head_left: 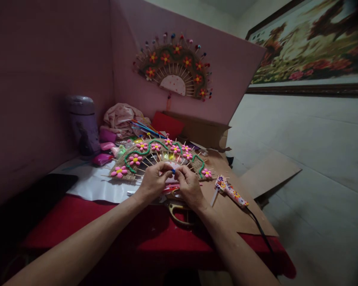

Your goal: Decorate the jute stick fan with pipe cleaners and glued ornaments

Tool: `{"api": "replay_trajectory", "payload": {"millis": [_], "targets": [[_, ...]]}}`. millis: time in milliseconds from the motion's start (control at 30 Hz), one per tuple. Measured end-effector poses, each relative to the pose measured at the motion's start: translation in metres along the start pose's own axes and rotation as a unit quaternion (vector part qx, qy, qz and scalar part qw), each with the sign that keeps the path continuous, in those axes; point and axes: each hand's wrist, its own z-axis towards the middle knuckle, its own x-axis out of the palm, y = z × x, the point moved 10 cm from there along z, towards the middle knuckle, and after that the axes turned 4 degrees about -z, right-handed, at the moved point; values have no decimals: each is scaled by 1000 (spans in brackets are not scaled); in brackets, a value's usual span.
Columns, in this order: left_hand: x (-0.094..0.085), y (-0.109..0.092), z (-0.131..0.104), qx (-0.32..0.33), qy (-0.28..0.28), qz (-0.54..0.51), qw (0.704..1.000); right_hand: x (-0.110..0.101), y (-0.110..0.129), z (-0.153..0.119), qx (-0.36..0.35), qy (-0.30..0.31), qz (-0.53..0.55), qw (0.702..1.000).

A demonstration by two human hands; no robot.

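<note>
My left hand [155,178] and my right hand [188,183] meet at the middle of the table, their fingertips pinched on a small dark blue piece [173,171]. It may be soft clay or fuzzy wire; I cannot tell which. Just behind lies a half-round fan [150,155] of twine and thin sticks, decorated with pink flowers that have yellow centres and a wavy green strip. Yellow tips show on a few sticks along its top. Scissors with gold-coloured handles [174,216] lie under my right hand, partly covered by it.
A flower-patterned glue gun [231,191] with a black cord lies on cardboard [250,218] at the right. Colourful clay packets [103,159] and a purple bottle [85,125] stand left. A finished-looking fan [174,69] hangs on the pink panel [226,67] behind. Red cloth [107,234] covers the table.
</note>
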Motion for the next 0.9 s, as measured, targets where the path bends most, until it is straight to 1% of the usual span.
{"api": "replay_trajectory", "payload": {"millis": [100, 167, 267, 333, 433, 500, 600, 900], "targets": [[2, -8, -1, 28, 5, 32, 999, 2, 0, -1, 4, 4, 5, 1000], [1, -9, -1, 32, -1, 41, 999, 5, 1, -1, 1, 14, 18, 1000], [-7, -5, -2, 14, -37, 46, 998, 10, 3, -2, -8, 33, 39, 999], [-10, 1, -1, -10, -49, 27, 998, 11, 1, -2, -1, 36, 45, 998], [-5, 11, 0, -51, -28, -40, 997, 9, -4, -2, 15, 28, 46, 998], [-1, 13, 0, -61, -8, -63, 996, 8, -6, -1, 18, 22, 40, 999], [1, 14, 1, -60, 2, -49, 997, 6, -6, -1, 16, 19, 31, 999], [-4, 17, 1, -45, -18, 23, 999, 11, -3, -1, -13, 54, 0, 998]]}}
